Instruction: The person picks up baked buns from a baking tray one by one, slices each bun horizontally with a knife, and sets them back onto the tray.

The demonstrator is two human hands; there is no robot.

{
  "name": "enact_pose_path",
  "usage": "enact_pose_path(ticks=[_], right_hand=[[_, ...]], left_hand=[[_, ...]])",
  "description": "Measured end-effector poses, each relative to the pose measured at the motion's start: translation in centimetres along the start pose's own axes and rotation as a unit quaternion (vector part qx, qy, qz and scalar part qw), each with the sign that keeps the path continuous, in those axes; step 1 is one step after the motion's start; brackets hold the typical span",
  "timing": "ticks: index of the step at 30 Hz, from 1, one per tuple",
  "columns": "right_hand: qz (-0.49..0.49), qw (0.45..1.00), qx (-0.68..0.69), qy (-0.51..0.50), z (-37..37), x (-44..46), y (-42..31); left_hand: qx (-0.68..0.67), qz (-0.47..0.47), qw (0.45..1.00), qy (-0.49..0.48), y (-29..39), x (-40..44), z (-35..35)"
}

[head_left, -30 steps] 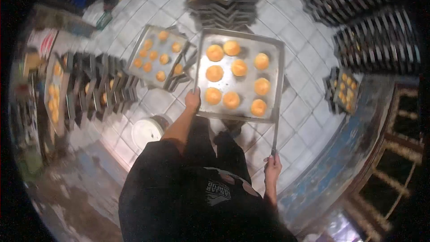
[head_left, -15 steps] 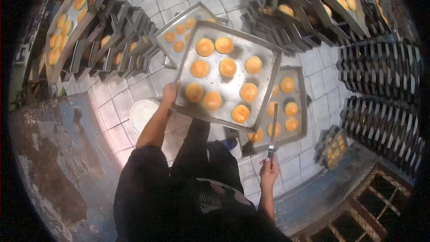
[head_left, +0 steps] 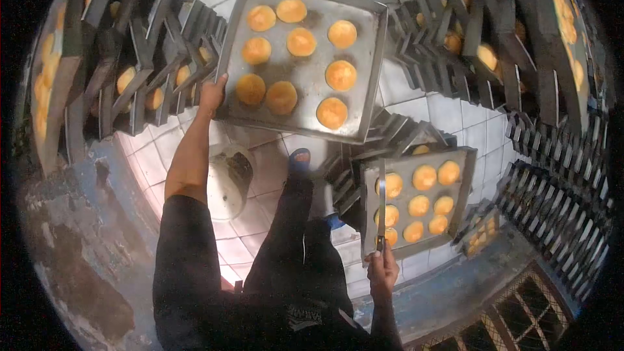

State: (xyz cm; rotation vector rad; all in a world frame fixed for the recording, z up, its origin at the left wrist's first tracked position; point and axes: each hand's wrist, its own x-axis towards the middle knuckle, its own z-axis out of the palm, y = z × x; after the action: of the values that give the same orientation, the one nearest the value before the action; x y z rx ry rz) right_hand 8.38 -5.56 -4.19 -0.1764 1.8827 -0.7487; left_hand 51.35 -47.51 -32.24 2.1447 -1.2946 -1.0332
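Note:
A square metal tray [head_left: 305, 127] with several round golden buns [head_left: 301, 41] is held up in front of me. My left hand [head_left: 212, 95] is closed on its lower left edge. My right hand [head_left: 382, 272] grips the dark handle of a long spatula [head_left: 381, 198], whose narrow blade points away from me. Beneath the blade lies a second tray [head_left: 463, 208] with several buns [head_left: 418, 205], on top of a stack at my right. The blade passes over the left part of this tray; contact cannot be made out.
Stacked trays with buns rise at the left [head_left: 140, 58] and upper right [head_left: 481, 39]. More dark stacked trays [head_left: 552, 201] line the right side. A whitish bucket [head_left: 227, 185] stands on the tiled floor near my feet. A grated window [head_left: 513, 312] is at lower right.
The held tray has moved up and left, away from the stack at my right, whose top tray is now in fuller view. The view has turned. Both hands keep their grips.

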Motion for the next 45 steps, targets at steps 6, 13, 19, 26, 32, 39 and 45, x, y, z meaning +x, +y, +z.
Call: enact_pose_path(ticks=[6,13,19,26,32,39,45], right_hand=[[0.022,0.996,-0.090,0.006,2.7,3.1,0.3],[-0.044,0.974,-0.220,-0.018,4.5,3.9,0.6],[0.014,0.996,-0.077,-0.036,5.5,1.3,-2.7],[-0.014,0.989,0.142,0.032,1.6,-4.5,4.1],[-0.103,0.954,0.239,0.150,-6.3,-10.1,11.3],[-0.087,0.948,0.199,0.232,-15.7,-17.4,23.6],[-0.009,0.946,0.216,0.241,-20.6,-19.7,27.8]], left_hand=[[0.141,0.073,0.987,0.020,-8.1,8.3,4.6],[0.161,0.071,0.984,-0.037,-8.2,10.0,7.1],[0.130,0.134,0.982,-0.002,-2.3,2.5,7.7],[-0.064,0.294,0.926,-0.230,7.5,-27.7,18.4],[0.072,0.409,0.737,-0.534,14.0,-53.5,27.2],[0.294,0.602,0.666,-0.328,8.7,-61.7,35.3],[0.333,0.488,0.682,-0.431,6.1,-63.8,32.3]])
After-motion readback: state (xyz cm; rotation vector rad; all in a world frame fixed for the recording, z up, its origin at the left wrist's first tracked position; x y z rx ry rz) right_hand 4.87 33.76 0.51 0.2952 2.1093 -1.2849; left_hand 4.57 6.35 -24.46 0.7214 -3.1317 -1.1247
